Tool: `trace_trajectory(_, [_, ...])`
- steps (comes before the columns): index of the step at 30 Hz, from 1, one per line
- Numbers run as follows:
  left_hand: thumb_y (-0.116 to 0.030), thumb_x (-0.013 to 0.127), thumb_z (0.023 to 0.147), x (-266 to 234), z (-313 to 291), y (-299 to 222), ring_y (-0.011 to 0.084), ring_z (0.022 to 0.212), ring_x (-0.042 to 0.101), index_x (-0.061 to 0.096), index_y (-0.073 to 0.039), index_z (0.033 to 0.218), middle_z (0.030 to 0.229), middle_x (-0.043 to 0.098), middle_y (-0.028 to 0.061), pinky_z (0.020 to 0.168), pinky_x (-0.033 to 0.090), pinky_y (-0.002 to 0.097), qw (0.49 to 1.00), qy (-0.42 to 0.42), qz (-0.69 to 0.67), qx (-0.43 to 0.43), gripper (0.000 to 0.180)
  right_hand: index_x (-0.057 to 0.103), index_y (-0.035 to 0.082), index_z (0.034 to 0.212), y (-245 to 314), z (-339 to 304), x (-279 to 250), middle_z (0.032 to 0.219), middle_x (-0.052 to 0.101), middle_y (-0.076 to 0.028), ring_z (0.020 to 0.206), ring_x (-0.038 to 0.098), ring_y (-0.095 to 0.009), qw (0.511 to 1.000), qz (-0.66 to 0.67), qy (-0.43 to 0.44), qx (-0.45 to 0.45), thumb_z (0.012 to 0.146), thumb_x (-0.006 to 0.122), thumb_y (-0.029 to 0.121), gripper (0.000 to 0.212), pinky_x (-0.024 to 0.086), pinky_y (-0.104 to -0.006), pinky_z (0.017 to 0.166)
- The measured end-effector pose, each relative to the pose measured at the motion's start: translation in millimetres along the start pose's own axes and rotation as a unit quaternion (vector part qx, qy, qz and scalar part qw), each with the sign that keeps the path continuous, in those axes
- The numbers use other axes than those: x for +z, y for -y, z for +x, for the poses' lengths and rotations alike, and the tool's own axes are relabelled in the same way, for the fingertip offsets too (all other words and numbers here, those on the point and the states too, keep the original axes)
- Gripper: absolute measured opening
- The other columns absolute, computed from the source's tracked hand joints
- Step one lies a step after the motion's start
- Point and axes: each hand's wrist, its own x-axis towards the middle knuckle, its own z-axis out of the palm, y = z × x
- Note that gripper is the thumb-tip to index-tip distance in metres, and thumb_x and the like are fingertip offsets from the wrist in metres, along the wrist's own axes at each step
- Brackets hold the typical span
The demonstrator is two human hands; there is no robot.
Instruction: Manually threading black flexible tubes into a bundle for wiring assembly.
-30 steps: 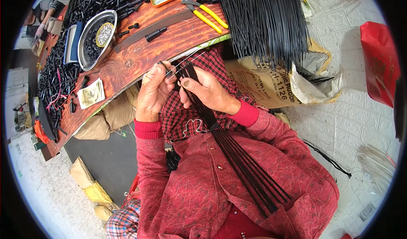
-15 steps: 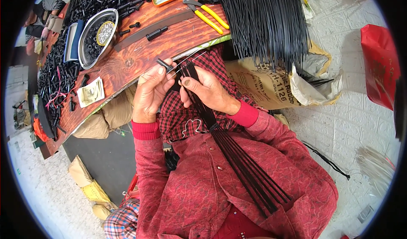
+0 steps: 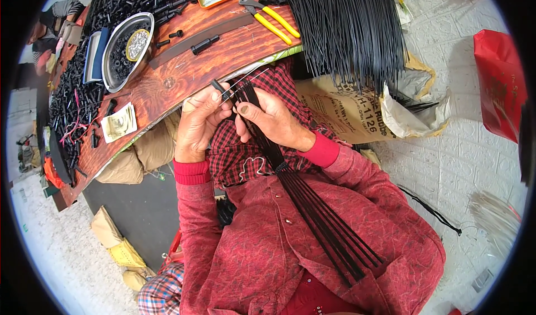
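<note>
- Here's the bundle of black strands (image 3: 297, 189), lying over the person's front, its upper end between the two hands above the lap and its lower ends fanned across the jacket.
- A dark tie (image 3: 282, 167) cinches it, just below the right hand (image 3: 276, 119).
- That right hand has its thumb across the strands near their upper ends, fingers curled beneath, gripping them.
- And the left hand (image 3: 198, 117), right beside it: thumb and fingers pinched on a short black tube (image 3: 218, 86), tilted, its end poking past the fingertips.
- Thin pale wire (image 3: 240, 81) runs slantwise by those fingertips; exactly where it attaches, I can't tell.
- Under the hands, a red-and-black checked cloth (image 3: 240, 156) covers the lap.
- Beyond, the wooden tabletop (image 3: 167, 86): yellow-handled pliers (image 3: 273, 22), a flat brown strip (image 3: 201, 40), and a black cylindrical piece (image 3: 205, 45) just beside it.
- Over left, a metal tray (image 3: 148, 49) of dark bits, a small dish of silvery pieces inside.
- A thick sheaf of black rods (image 3: 352, 36) overhangs the table edge, a brown paper sack (image 3: 340, 111) below.
- Far right, a red bag (image 3: 499, 83).
</note>
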Motion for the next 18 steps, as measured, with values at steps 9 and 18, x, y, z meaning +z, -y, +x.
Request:
trace_trajectory(9, [-0.015,0.066,0.092,4,-1,-3,0.0116,0.074,0.065,0.064,0.004,0.115,0.085,0.067,0.0063,0.071,0.057,0.0227,1.0,-0.008,0.023,0.003,0.03,0.048,0.001,0.105,0,0,-1,0.076,0.062,-0.008,0.061,0.06,-0.014,1.0,-0.006,0.01,0.0,0.101,0.05,0.025,0.025,0.052,-0.0261,0.057])
trace_trajectory(18, [-0.014,0.068,0.09,13,-12,2,0.0099,0.067,0.058,0.066,0.005,0.112,0.079,0.065,0.004,0.064,0.05,0.0223,0.996,-0.022,0.025,0.087,0.029,0.048,0.002,0.107,-2,0,5,0.075,0.057,-0.004,0.06,0.057,-0.01,0.999,-0.045,-0.01,0.021,0.101,0.051,0.026,0.026,0.051,-0.0237,0.054])
